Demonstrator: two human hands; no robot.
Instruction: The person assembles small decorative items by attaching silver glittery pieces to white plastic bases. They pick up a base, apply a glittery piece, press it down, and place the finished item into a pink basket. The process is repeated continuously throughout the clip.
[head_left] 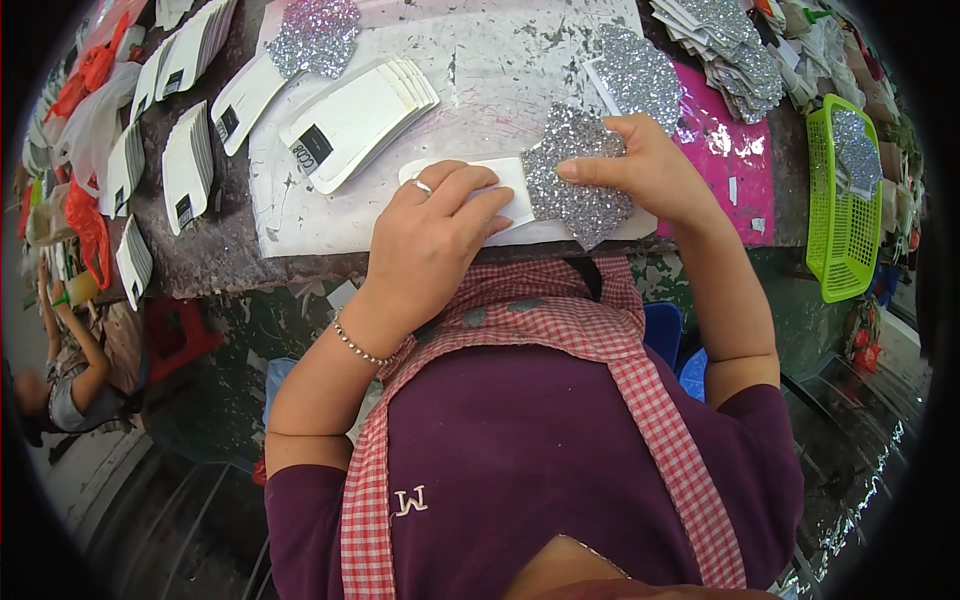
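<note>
Worktable: worn grey top with a white sheet laid over its middle.
Green basket: one, at the table's right end, well apart from both hands.
Card stacks: about seven fanned piles of white cards, up and left of the hands.
Glitter piece: silver; long axis roughly vertical, overlapping the card's right end.
White card: one, long axis left to right, at the near table edge.
Left hand: flat, fingers pressing the card.
Right hand: pinches the glitter piece; nearer it.
</note>
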